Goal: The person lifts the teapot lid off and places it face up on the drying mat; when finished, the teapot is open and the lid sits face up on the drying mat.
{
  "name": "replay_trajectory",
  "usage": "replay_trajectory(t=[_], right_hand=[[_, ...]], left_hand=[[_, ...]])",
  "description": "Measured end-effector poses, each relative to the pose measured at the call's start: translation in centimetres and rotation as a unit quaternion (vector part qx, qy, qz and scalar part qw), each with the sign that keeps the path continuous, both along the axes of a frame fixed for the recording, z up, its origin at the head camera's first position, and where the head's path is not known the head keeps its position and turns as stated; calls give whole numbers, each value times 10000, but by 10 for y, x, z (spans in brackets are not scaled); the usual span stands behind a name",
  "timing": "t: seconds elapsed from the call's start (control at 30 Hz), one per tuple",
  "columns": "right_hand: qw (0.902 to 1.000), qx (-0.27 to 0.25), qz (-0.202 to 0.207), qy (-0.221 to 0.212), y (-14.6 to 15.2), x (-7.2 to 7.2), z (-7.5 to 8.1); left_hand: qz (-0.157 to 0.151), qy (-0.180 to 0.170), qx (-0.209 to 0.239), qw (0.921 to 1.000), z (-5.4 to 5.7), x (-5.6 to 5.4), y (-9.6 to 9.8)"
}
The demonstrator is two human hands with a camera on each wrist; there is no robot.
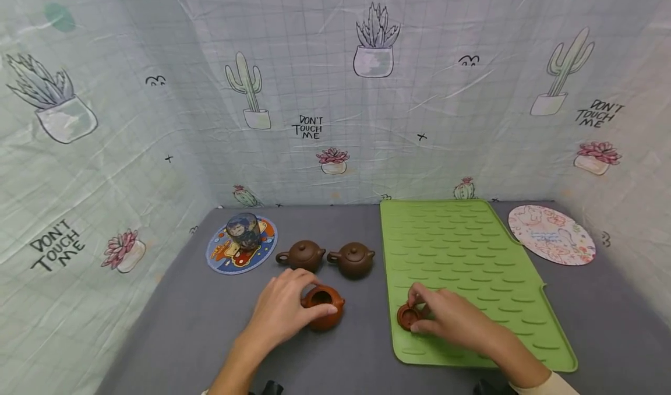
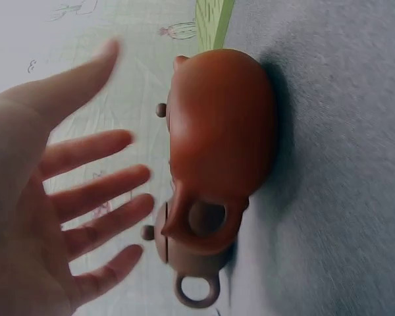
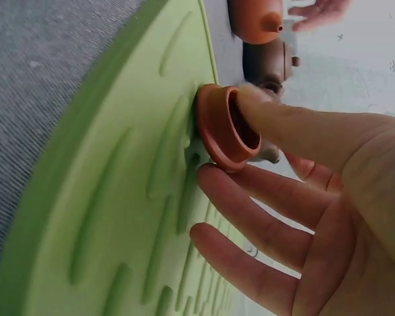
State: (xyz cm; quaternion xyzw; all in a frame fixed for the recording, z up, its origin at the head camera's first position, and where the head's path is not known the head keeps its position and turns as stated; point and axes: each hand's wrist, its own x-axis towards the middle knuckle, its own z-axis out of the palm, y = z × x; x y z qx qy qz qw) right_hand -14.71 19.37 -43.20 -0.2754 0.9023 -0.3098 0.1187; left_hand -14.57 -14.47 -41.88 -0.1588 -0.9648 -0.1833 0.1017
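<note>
Near the left edge of the green mat [image 1: 445,237], toward its near-left corner, the right hand [image 1: 445,316] has the reddish-brown lid [image 1: 409,318] pinched between thumb and fingers, with the other fingers spread out beside it. The lid is upside down, hollow collar facing up, right over the mat's ridges; can't really tell if it's sitting fully flat.

Left hand [image 1: 287,307] isn't gripping anything: fingers spread, thumb well apart from them, hanging just above the orange teapot [image 2: 224,125]. From the left wrist you can see a gap between the hand and the pot. That pot is lidless, upright on the gray tabletop [image 1: 346,354], off the mat's left edge, handle to the left and spout to the right.

Just behind it, 2 dark brown teapots [image 1: 356,261] sit side by side with lids on, spouts pointing right too. Over by the tabletop's far-left corner there's a patterned glass [image 1: 243,232] on a round blue mat [image 1: 217,252]. By the far-right corner, 1 floral oval mat [image 1: 550,235] lies next to the green mat's right edge. Past the tabletop's far edge it's all cactus-print fabric [image 1: 293,80] with "DON'T TOUCH ME" on it, lol.
</note>
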Motion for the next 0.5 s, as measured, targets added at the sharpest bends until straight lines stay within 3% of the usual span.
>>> replay_trajectory(t=[0.13,0.27,0.37,0.5], right_hand=[[9987,417,-238,164,-2,-3,10],[9930,777,-326,830,-6,-9,22],[9882,846,-347,1229,-12,-16,30],[9834,787,-319,1601,-24,-26,36]], left_hand=[[-46,173,534,9984,4,-8,10],[-145,548,950,9939,7,-19,17],[-197,762,1083,9910,7,-26,21],[-188,705,1122,9910,8,-34,23]])
